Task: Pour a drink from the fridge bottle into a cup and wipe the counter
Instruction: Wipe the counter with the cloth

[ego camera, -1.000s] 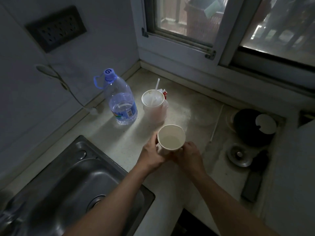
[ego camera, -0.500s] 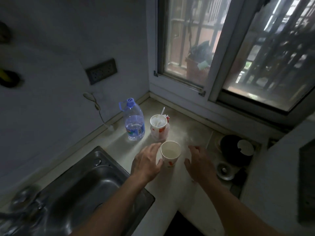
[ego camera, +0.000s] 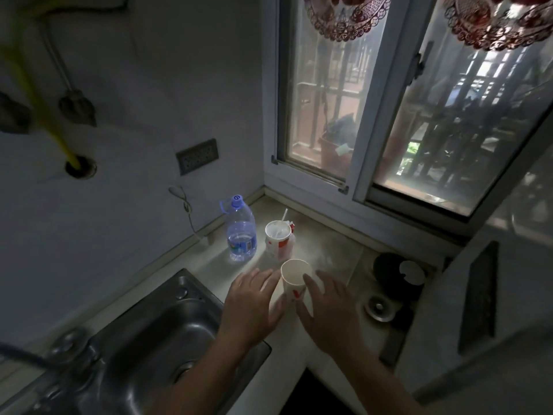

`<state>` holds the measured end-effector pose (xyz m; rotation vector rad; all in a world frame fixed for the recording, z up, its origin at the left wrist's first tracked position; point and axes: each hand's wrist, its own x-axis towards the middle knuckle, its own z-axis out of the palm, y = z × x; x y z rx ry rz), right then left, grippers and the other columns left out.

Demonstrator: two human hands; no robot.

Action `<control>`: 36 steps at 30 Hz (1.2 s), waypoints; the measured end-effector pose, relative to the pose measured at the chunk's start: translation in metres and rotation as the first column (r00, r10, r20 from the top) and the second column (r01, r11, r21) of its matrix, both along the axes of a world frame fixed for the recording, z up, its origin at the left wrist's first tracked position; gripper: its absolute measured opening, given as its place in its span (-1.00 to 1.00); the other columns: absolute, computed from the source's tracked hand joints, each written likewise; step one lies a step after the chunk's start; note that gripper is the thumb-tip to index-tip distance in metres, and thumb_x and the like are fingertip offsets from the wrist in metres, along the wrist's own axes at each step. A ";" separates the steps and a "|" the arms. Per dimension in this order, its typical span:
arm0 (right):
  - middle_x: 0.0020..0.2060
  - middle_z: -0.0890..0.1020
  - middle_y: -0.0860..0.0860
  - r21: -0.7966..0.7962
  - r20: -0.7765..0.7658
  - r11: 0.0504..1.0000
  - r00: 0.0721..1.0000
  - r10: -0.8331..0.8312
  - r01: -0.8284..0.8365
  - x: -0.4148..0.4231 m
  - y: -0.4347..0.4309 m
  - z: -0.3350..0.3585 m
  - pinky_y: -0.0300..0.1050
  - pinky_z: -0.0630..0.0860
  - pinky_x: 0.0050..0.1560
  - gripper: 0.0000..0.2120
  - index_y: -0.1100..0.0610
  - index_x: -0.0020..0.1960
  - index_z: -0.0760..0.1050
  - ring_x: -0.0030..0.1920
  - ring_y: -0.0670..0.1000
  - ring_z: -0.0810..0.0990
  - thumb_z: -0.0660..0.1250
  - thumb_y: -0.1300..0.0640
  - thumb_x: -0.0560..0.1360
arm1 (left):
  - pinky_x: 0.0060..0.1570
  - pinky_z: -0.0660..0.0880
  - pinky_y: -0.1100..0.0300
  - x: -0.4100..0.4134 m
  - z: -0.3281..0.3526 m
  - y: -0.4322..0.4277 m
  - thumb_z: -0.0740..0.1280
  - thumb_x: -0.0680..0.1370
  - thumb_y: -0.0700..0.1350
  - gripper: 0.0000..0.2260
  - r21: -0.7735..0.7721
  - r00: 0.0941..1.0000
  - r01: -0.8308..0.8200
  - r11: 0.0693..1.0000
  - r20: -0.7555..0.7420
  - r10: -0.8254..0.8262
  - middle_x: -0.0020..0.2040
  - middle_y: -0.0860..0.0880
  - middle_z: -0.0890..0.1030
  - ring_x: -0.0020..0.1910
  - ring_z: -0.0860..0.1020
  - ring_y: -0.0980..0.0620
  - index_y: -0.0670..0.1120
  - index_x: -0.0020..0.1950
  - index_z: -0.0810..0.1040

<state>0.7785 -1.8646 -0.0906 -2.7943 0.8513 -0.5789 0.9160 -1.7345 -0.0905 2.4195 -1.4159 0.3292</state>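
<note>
The cup is paper, so it should be light and soft. It could squash or tip, so hold it gently round the middle. It stands on the counter between the left hand and the right hand. Both have loose, straight fingers and hold nothing. The bottle behind is part full, so likely heavier. Take it round its body.

cup white, red mark | bottle clear, blue cap
</note>
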 end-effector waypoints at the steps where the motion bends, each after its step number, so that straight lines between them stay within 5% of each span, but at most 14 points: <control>1: 0.24 0.57 0.09 0.001 0.004 1.000 1.000 0.008 -0.008 0.002 0.003 0.000 0.09 0.51 0.21 -0.55 0.04 0.33 0.51 0.22 0.12 0.54 0.25 -0.17 0.54 | 0.22 0.51 -0.06 0.000 0.000 0.005 0.19 0.51 0.18 -0.53 0.008 1.000 -0.018 1.000 -0.013 0.018 0.23 0.00 0.64 0.22 0.59 -0.08 0.00 0.32 0.55; 12: 0.29 0.55 0.11 -0.003 -0.004 0.982 0.982 0.187 -0.187 0.042 0.040 -0.005 0.17 0.45 0.29 -0.53 0.04 0.34 0.50 0.29 0.15 0.51 0.19 -0.18 0.54 | 0.24 0.48 0.01 0.009 0.000 0.054 0.26 0.47 0.14 -0.53 0.001 0.983 -0.177 0.984 -0.057 0.177 0.23 0.01 0.63 0.19 0.58 -0.01 -0.01 0.32 0.55; 18: 0.14 0.64 0.07 -0.010 0.093 0.929 0.924 0.370 -0.371 0.069 0.073 0.002 0.03 0.51 0.16 -0.53 0.07 0.23 0.58 0.14 0.11 0.61 0.12 -0.20 0.56 | 0.30 0.45 -0.01 0.009 0.001 0.103 0.21 0.51 0.18 -0.51 0.071 0.925 -0.376 0.924 -0.040 0.379 0.29 0.00 0.61 0.26 0.57 -0.03 0.01 0.36 0.53; 22: 0.15 0.60 0.05 0.032 0.089 0.824 0.823 0.562 -0.566 0.089 0.105 0.000 0.01 0.49 0.15 -0.58 0.03 0.29 0.50 0.15 0.09 0.57 0.19 -0.18 0.55 | 0.22 0.53 -0.03 -0.006 0.004 0.150 0.21 0.50 0.18 -0.52 0.085 0.835 -0.545 0.834 -0.042 0.549 0.27 0.00 0.63 0.23 0.59 -0.05 -0.01 0.33 0.57; 27: 0.30 0.53 0.06 0.075 -0.035 0.681 0.680 0.732 -0.729 0.095 0.162 -0.005 0.09 0.44 0.31 -0.42 0.03 0.39 0.44 0.28 0.10 0.50 0.01 -0.27 0.55 | 0.38 0.38 -0.01 -0.044 -0.001 0.209 0.11 0.54 0.22 -0.44 0.155 0.689 -0.708 0.689 -0.064 0.722 0.42 0.00 0.51 0.40 0.45 -0.04 0.01 0.47 0.42; 36: 0.23 0.54 0.05 0.115 -0.018 0.315 0.315 0.949 -0.942 0.077 0.280 -0.008 0.10 0.44 0.30 -0.51 0.02 0.35 0.44 0.24 0.11 0.51 0.11 -0.19 0.53 | 0.15 0.56 0.05 -0.132 0.002 0.313 0.26 0.51 0.12 -0.57 0.013 0.401 -0.915 0.404 -0.092 0.911 0.21 -0.04 0.64 0.17 0.61 -0.04 -0.07 0.28 0.58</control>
